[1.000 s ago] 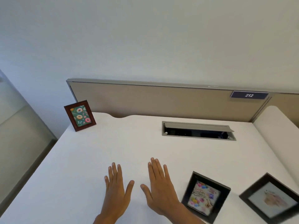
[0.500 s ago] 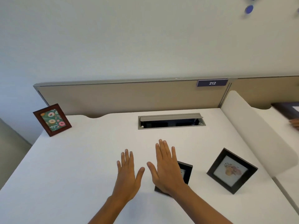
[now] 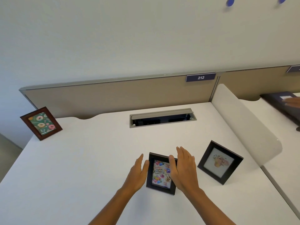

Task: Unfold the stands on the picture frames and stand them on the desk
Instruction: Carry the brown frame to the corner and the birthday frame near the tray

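Observation:
A black frame with a birthday picture (image 3: 159,173) lies face up on the white desk (image 3: 81,168), between my two hands. My left hand (image 3: 138,173) is flat-fingered along its left edge, thumb near the frame's rim. My right hand (image 3: 183,168) reaches over its right edge, thumb resting on the picture; I cannot tell whether the fingers grip it. A second black frame with a pale floral picture (image 3: 220,162) lies flat to the right. A brown wooden frame with a doughnut picture (image 3: 41,123) stands upright at the far left corner.
A grey cable hatch (image 3: 162,117) is set into the desk's back middle. A beige partition (image 3: 113,95) with a "212" plate (image 3: 200,77) runs behind. A white divider (image 3: 243,124) bounds the right side; beyond it another person's hand (image 3: 293,102) rests on a dark object.
My view has swung right. Both hands moved from flat on the desk to either side of the birthday frame, right hand now over its right edge.

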